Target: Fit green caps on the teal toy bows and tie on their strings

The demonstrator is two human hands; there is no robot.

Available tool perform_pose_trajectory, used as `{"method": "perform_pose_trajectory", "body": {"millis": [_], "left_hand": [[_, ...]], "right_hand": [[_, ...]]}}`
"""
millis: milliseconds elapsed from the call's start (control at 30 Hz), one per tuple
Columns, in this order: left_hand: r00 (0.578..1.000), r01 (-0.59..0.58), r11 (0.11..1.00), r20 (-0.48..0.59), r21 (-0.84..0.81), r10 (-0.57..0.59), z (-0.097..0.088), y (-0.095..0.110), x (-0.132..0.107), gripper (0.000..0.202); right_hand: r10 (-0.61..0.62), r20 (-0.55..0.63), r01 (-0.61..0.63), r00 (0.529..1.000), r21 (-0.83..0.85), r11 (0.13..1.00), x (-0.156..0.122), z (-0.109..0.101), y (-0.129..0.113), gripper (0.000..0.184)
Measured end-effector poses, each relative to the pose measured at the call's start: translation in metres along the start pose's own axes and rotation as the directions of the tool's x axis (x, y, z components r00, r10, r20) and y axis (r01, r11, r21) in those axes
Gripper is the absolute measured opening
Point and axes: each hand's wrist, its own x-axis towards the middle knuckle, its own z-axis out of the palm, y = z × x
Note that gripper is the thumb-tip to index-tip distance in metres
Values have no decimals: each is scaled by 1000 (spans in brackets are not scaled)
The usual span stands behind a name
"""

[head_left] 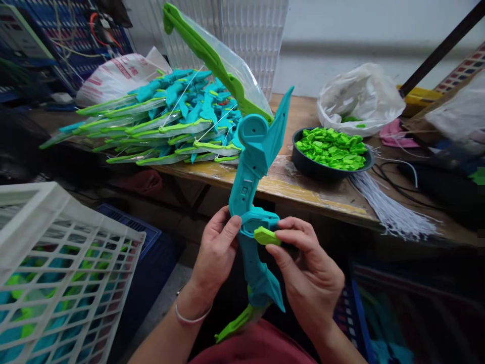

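Left hand [215, 253] grips our toy bow [252, 192]; right hand [308, 275] pinches a green clip [267, 236]; tilted, it could slip.

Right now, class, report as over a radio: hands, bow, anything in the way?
Status: left hand grips the teal toy bow mid-handle; right hand pinches a green piece against it. Nothing between hands; bowl of green pieces on the bench behind.

Toy-assembly workshop: stacked toy bows [166, 121], parts bowl [322, 167].
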Motion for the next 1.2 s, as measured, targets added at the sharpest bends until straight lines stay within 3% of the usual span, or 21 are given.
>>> {"method": "perform_pose_trajectory", "body": {"millis": [167, 300, 433, 567, 633, 733, 800, 967, 1100, 1200], "left_hand": [[998, 19, 1000, 64, -16, -17, 3, -1, -4, 23], [996, 12, 999, 89, 35, -15, -2, -3, -7, 28], [991, -38, 979, 136, 200, 11, -7, -5, -12, 43], [990, -49, 950, 144, 308, 4, -3, -3, -19, 43], [988, -52, 944, 152, 325, 3, 1, 0, -22, 40], [986, -70, 938, 166, 341, 13, 5, 0, -24, 36], [988, -77, 928, 155, 364, 21, 7, -2, -24, 34], [988, -140, 885, 118, 444, 97, 8, -8, -25, 29], [983, -182, 838, 120, 514, 139, 4, -13, -23, 28], [992, -109, 878, 101, 466, 69, 0, -22, -8, 31]], "right_hand": [[-176, -1, 173, 984, -192, 966, 8, 4, 11, 20], [-164, 5, 162, 986, -204, 965, 12, 1, 11, 18], [18, 74, -10, 997, -106, 994, 17, -6, 4, 11], [233, 213, -256, 949, 90, 962, 27, -16, 2, 10], [321, 309, -394, 895, 216, 893, 34, -21, 4, 24], [400, 521, -599, 754, 296, 744, 44, -27, 10, 48], [407, 600, -651, 689, 264, 712, 50, -29, 12, 46], [409, 577, -613, 707, 210, 762, 55, -30, 16, 39], [442, 582, -679, 683, 281, 679, 49, -25, 25, 41], [501, 487, -679, 716, 316, 663, 41, -19, 35, 42]]}}
